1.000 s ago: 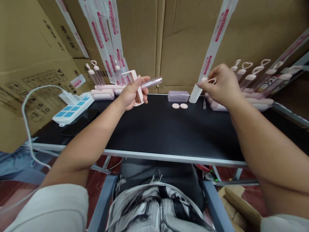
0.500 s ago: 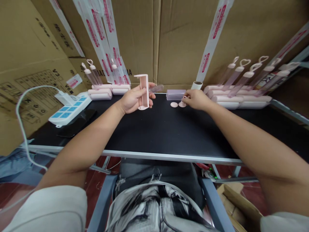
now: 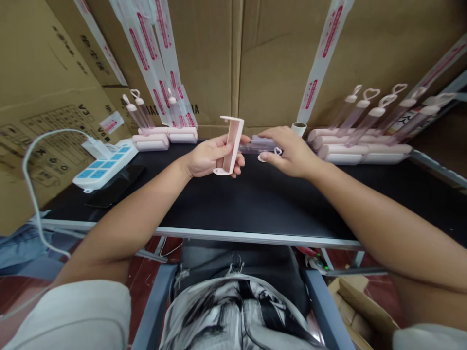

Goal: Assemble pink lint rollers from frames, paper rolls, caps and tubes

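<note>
The left hand (image 3: 209, 159) holds a pink case (image 3: 235, 145) and clear tube (image 3: 249, 148) (I can't tell for the right hand (image 3: 294, 153)).

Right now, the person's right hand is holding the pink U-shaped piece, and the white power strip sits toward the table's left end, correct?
No: the head view shows the left hand holding the pink U-shaped piece. The white power strip does sit toward the left end of the table.
</note>
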`<state>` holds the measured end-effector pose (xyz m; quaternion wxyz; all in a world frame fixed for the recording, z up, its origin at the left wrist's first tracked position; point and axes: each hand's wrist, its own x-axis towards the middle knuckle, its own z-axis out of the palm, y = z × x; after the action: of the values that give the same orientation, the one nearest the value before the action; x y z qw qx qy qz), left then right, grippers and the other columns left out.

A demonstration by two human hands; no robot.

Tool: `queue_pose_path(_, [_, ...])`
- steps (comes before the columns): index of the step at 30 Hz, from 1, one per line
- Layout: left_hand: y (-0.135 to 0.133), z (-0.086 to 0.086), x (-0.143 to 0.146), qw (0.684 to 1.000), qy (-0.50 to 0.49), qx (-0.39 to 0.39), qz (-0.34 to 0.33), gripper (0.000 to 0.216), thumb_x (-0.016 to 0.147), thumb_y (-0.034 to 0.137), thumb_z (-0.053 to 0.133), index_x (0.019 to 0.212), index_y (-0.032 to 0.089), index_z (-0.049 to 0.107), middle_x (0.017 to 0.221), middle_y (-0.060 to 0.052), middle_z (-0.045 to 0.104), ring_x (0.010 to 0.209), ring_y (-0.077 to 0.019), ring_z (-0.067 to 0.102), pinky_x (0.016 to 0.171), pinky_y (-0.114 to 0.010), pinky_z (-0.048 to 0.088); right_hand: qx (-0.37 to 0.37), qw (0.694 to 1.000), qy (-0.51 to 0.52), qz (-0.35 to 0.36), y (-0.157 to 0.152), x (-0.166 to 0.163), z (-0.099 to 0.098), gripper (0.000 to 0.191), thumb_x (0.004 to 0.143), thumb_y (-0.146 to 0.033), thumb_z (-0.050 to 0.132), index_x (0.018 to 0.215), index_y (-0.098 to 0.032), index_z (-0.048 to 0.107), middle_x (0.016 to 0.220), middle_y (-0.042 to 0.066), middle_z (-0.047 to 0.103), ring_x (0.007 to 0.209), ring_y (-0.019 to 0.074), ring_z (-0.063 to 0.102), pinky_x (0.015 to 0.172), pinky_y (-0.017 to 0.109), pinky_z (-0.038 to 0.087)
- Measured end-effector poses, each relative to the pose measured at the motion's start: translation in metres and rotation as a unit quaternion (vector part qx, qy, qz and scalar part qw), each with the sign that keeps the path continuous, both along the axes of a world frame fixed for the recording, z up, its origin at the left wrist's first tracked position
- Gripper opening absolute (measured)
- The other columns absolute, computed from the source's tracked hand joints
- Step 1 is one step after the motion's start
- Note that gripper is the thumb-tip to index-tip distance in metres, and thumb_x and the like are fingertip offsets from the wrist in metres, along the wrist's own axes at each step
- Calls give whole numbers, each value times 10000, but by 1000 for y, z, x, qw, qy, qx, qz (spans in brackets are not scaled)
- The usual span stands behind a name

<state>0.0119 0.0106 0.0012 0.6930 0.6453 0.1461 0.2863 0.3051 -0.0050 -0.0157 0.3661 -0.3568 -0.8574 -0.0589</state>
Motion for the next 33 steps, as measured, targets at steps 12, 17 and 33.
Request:
queue_pose_path(12, [-6,1,19,982,-43,125,137,574,886,668,852,1151,215,622,730,52,666,591,-106,657,621,-248,555,-30,988,5,-152,-21,-13,16,337,1028,-484,601,1130,-204,760,902,122,768,832,322,690,753,400,459])
queue_pose_path(17, [3,13,6,965,-38,110,236,393,1045,537,717,1241,221,590,756,66,655,594,-90,655,636,-241,575,-24,969,147,-198,-2,12,16,308,985,-512,684,1031,-228,794,934,95,732,899,291,673,838,421,513])
queue_pose_path(33, [7,5,12,958,23,102,268,435,1004,523,758,1222,207,554,773,45,699,573,-102,671,578,-223,561,-189,938,44,-288,33,-5,-13,238,883,-389,791,775,-221,661,807,132,776,838,339,757,781,427,537])
